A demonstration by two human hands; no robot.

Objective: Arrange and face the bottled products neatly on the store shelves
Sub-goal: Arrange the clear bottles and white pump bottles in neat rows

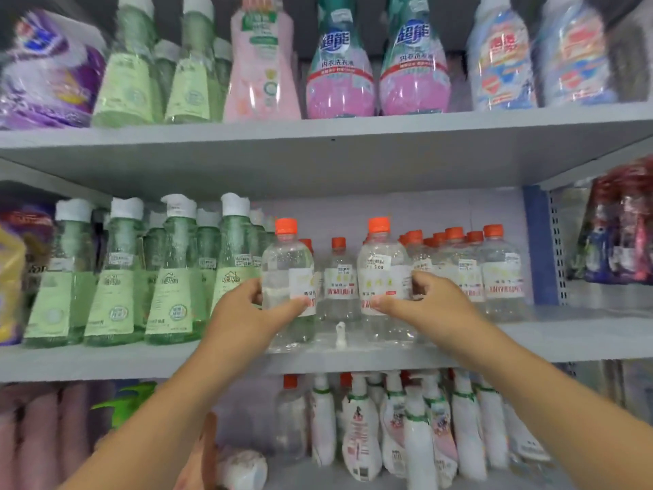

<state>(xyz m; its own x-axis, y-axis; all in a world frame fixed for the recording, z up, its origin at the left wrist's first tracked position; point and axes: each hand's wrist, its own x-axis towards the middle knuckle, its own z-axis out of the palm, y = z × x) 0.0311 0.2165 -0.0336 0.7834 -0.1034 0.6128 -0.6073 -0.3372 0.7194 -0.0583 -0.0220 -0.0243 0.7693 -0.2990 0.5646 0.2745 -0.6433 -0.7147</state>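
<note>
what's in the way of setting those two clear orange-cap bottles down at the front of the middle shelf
Nothing visible. The left hand and right hand each grip a clear bottle over bare shelf front; only a small white peg stands between them.

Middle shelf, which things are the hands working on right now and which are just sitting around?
In the job:
left hand gripping left clear bottle
right hand gripping right clear bottle

Just sitting:
green bottles
orange-capped row
pink-bottomed bottles above

We list a grey middle shelf (565, 339) bearing green white-capped bottles (173, 277), clear orange-capped bottles (500, 270), and perhaps purple pouches (10, 277) far left.
</note>
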